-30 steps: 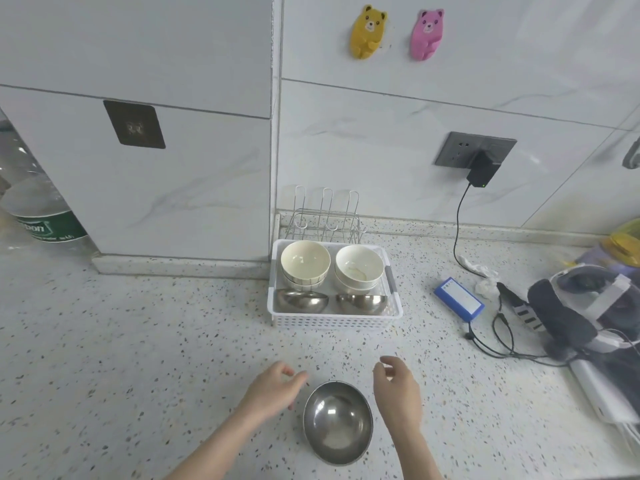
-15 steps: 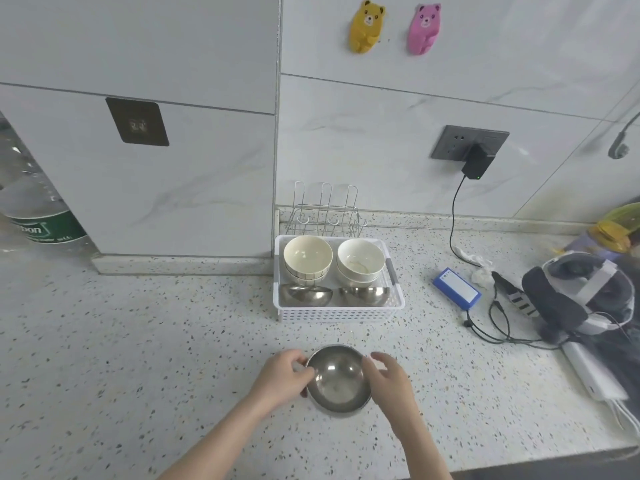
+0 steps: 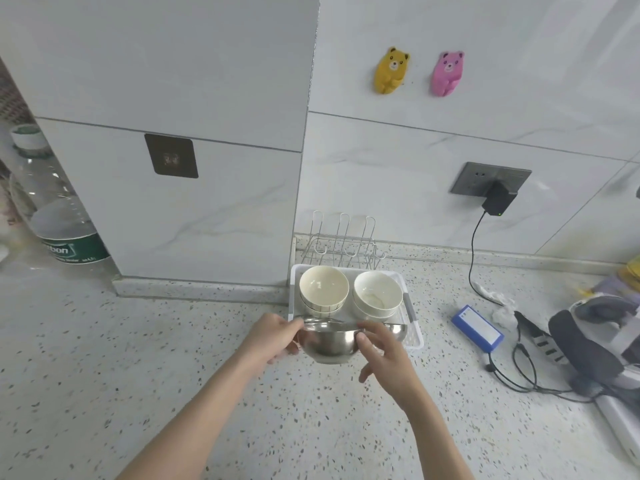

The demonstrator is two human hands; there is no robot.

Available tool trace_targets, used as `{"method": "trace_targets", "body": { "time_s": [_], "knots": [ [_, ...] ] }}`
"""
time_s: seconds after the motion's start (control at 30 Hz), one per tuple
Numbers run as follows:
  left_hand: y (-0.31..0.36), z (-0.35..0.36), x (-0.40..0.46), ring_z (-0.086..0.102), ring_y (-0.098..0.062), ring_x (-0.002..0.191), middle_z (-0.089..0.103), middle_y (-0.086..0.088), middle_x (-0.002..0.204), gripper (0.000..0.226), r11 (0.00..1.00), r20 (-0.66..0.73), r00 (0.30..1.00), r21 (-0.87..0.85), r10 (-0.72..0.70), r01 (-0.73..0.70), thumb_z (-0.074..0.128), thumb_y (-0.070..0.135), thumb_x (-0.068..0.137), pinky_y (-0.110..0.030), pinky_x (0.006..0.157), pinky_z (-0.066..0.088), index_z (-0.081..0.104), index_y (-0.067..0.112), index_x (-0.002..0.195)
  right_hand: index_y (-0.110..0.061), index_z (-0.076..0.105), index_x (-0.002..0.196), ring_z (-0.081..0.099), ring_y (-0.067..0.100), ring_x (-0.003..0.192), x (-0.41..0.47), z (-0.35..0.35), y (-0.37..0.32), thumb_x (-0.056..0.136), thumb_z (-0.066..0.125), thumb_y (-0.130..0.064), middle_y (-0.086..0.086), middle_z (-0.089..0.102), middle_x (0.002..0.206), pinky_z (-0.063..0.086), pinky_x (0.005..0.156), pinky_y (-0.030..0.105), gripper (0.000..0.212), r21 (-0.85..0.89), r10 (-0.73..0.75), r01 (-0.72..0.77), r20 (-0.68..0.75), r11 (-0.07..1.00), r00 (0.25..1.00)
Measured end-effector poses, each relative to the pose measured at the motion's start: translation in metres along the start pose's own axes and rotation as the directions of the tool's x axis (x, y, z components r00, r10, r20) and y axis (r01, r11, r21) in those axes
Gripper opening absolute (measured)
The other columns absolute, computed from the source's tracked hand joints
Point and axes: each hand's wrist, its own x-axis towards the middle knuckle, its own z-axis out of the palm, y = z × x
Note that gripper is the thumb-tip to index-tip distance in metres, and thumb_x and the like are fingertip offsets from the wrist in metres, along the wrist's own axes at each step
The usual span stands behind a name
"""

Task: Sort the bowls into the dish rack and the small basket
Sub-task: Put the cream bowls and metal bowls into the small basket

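partial "bon" on the green label [image 3: 74, 251] of the water bottle [image 3: 52, 209]

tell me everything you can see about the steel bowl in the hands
The steel bowl is round, shiny, plain metal with a thin rolled rim. It is held upright, above the speckled counter, just in front of the white basket. The left hand grips its left rim and the right hand pinches its right rim. Its inside is barely visible from here.

Above the wall socket [image 3: 490, 179] hang a yellow bear hook [image 3: 391, 70] and a pink bear hook [image 3: 446, 73]. Its black charger [image 3: 497, 201] trails a cable [image 3: 473, 244] down to the counter, near a blue box [image 3: 477, 328]. Far left of the socket stands a water bottle [image 3: 52, 206].
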Motion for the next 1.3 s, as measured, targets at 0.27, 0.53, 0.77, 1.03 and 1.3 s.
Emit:
{"method": "trace_targets", "body": {
  "time_s": [0.27,0.53,0.77,1.03,1.3],
  "knots": [
    [0.037,-0.006,0.035,0.059,-0.013,0.057,0.070,-0.002,0.065,0.053,0.992,0.003,1.000,0.122,0.008,-0.008,0.044,0.050,0.093,-0.024,0.055,0.040,0.073,0.007,0.081,-0.033,0.068,0.103,0.056,0.010,0.046,0.057,-0.001,-0.019,0.094,0.055,-0.047,-0.003,0.070,0.070,0.049,0.050,0.027,0.021,0.030,0.039,-0.036,-0.114,0.999,0.993],
    [0.048,-0.002,0.069,0.046,0.000,0.030,0.056,0.007,0.037,0.052,0.971,-0.068,0.993,0.217,-0.093,0.106,0.040,0.046,0.096,-0.022,0.047,0.035,0.066,0.016,0.062,-0.021,0.071,0.077,0.051,0.007,0.039,0.096,0.002,-0.013,0.094,0.059,-0.044,0.003,0.068,0.068,0.047,0.048,0.025,0.031,0.001,0.068,-0.068,-0.118,0.998,0.991],
    [0.044,-0.001,0.088,0.039,-0.002,0.025,0.052,0.007,0.036,0.051,0.966,-0.082,0.987,0.207,-0.141,0.155,0.040,0.044,0.096,-0.022,0.046,0.031,0.063,0.014,0.062,-0.018,0.069,0.081,0.053,0.013,0.040,0.111,0.006,0.003,0.089,0.058,-0.056,-0.006,0.066,0.060,0.044,0.048,0.025,0.040,0.020,0.153,-0.152,-0.087,0.988,0.984],
    [0.046,-0.004,0.094,0.034,-0.003,0.020,0.055,0.006,0.038,0.048,0.945,-0.052,0.978,0.253,-0.203,0.209,0.037,0.046,0.097,-0.016,0.037,0.025,0.067,0.009,0.087,-0.009,0.068,0.074,0.050,0.010,0.048,0.120,-0.001,0.003,0.091,0.058,-0.053,0.003,0.061,0.067,0.039,0.044,0.012,0.048,-0.020,0.123,-0.126,-0.106,0.992,0.987],
    [0.049,-0.003,0.096,0.030,-0.009,0.025,0.052,0.003,0.035,0.054,0.906,0.012,0.949,0.301,-0.316,0.298,0.032,0.040,0.099,-0.015,0.033,0.020,0.066,0.015,0.065,-0.009,0.064,0.072,0.044,0.007,0.035,0.127,-0.001,-0.002,0.092,0.057,-0.051,0.005,0.058,0.063,0.034,0.036,0.015,0.046,-0.108,0.223,-0.225,-0.027,0.968,0.974]
  ]
}}
